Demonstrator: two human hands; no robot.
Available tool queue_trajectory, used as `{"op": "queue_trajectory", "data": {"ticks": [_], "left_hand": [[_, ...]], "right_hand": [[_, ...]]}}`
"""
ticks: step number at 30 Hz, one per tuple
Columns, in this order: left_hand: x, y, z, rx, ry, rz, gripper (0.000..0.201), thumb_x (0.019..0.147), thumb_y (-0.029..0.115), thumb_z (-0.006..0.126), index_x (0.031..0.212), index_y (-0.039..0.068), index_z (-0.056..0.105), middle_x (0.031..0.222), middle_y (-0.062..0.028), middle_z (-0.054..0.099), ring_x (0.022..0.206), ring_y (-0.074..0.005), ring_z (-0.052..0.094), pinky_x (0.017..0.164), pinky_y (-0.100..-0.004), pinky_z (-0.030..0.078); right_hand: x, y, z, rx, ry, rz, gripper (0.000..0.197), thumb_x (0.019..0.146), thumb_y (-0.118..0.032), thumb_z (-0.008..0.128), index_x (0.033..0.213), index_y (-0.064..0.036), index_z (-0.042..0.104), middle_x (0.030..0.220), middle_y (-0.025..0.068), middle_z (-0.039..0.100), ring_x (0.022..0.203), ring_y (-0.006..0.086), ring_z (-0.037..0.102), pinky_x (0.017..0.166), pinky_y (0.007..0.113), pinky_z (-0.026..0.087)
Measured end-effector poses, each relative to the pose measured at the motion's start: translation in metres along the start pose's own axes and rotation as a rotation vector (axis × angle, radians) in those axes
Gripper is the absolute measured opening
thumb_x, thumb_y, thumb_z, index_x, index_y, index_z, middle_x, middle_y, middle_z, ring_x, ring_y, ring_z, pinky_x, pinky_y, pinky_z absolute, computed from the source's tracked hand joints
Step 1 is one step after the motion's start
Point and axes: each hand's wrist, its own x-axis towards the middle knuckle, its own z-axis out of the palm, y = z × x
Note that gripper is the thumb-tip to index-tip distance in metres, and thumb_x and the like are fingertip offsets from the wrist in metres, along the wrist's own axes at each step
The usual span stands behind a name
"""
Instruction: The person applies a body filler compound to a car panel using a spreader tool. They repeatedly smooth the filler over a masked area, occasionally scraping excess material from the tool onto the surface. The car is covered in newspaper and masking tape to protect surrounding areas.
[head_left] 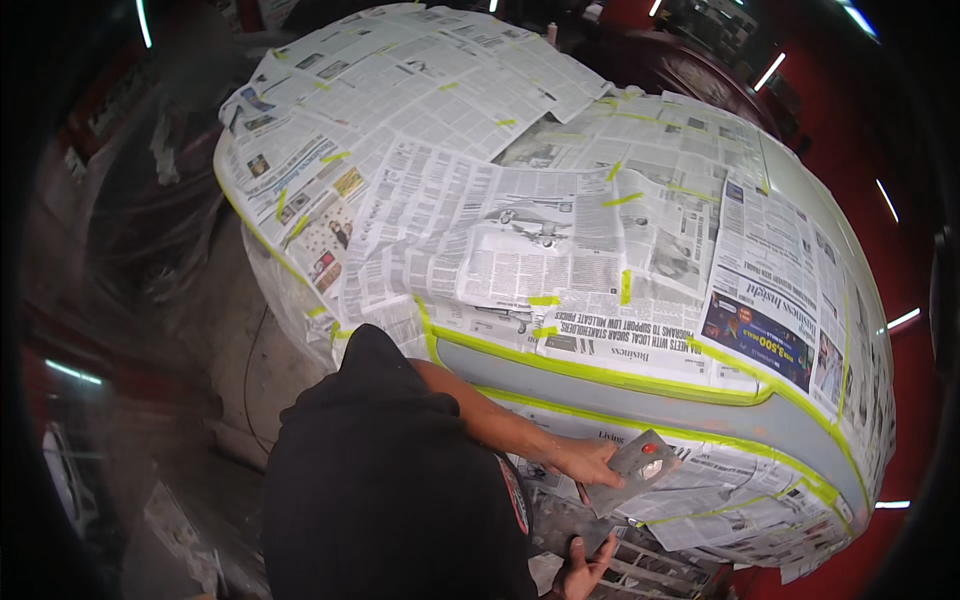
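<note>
While my left hand clamps the plate, newspaper masking looks done, top-corner red paste unmixed; I cannot tell whether my right hand grips.

Wearer's torso: black top, matte, soft cloth, big block around 7 o'clock of frame. Too dark to make out seams. Sleeve same black – rises to a blunt peak at about 8 o'clock. One marking visible: small printed patch, red and whitish, at the cloth's edge near 6 o'clock – partly cut off by the fold, unreadable. Left forearm bare; left hand and right hand bare too, around 5 o'clock.
</note>
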Motion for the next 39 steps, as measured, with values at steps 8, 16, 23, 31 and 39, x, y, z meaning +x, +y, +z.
{"op": "queue_trajectory", "data": {"ticks": [8,16,23,31,39], "left_hand": [[0.001,0.004,0.003,-0.131,-0.066,0.122,0.041,0.098,0.023,0.058,0.129,-0.004,0.052,0.112,-0.0102,0.063,0.098,-0.0195,0.065,0.072,-0.0342,0.064],[-0.005,-0.002,0.006,-0.012,0.123,0.195,0.031,0.094,0.019,0.059,0.102,-0.011,0.061,0.090,-0.0127,0.066,0.072,-0.0175,0.067,0.053,-0.0303,0.060],[-0.014,0.013,0.009,0.292,0.079,0.176,0.032,0.093,0.018,0.058,0.085,-0.012,0.056,0.073,-0.0141,0.063,0.058,-0.0209,0.069,0.047,-0.0304,0.057],[0.006,0.017,0.010,0.345,-0.035,0.200,0.028,0.092,0.017,0.057,0.091,-0.011,0.056,0.074,-0.0140,0.065,0.058,-0.0197,0.069,0.047,-0.0309,0.056],[0.013,0.046,0.008,0.452,-0.188,0.233,0.027,0.090,0.016,0.060,0.094,-0.011,0.058,0.077,-0.0159,0.067,0.063,-0.0208,0.070,0.048,-0.0316,0.057]], "right_hand": [[0.063,0.081,-0.059,0.179,0.128,-0.205,0.058,0.092,-0.016,0.066,0.140,0.0051,0.040,0.128,0.0190,0.056,0.113,0.0253,0.056,0.100,0.037,0.045],[0.048,0.015,0.009,0.119,0.136,-0.450,0.057,0.097,-0.026,0.063,0.138,0.0070,0.041,0.129,0.0214,0.053,0.113,0.0268,0.053,0.100,0.040,0.043],[0.030,-0.003,0.030,-0.109,0.179,-0.503,0.052,0.099,-0.033,0.061,0.124,0.0112,0.051,0.116,0.0227,0.058,0.099,0.0265,0.057,0.090,0.038,0.047],[0.036,0.004,0.026,-0.210,0.141,-0.428,0.048,0.102,-0.029,0.056,0.127,0.0108,0.051,0.116,0.0224,0.059,0.101,0.0263,0.054,0.093,0.036,0.043],[0.041,-0.005,0.021,-0.143,-0.080,-0.417,0.043,0.105,-0.030,0.048,0.125,0.0070,0.055,0.116,0.0168,0.061,0.103,0.0215,0.052,0.096,0.033,0.039]]}}
